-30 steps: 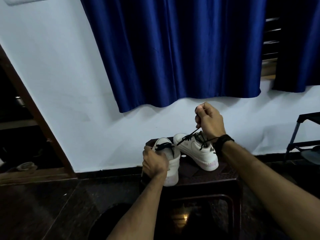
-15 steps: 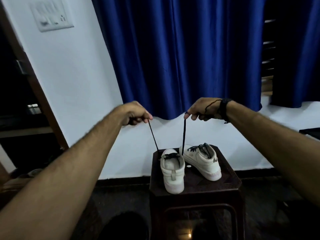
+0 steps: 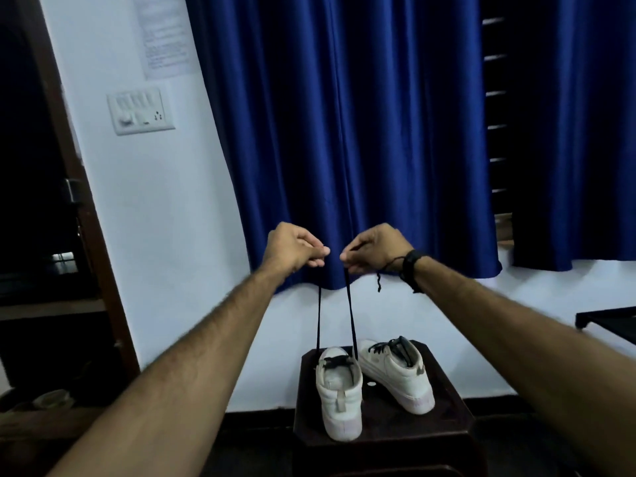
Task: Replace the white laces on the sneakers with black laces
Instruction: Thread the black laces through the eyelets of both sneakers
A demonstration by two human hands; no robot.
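Two hands raised – left hand [image 3: 292, 247], right hand [image 3: 373, 249] each pinch black lace [image 3: 350, 318] end above near sneaker [image 3: 339, 394].

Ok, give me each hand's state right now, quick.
Left hand: pinching one end of the black lace, pulled up taut.
Right hand: pinching the other end of the same lace.

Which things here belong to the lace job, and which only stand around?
Job: left hand, right hand, black lace, near sneaker, far sneaker.
Around: stool, curtain, switch panel, paper, wristband.
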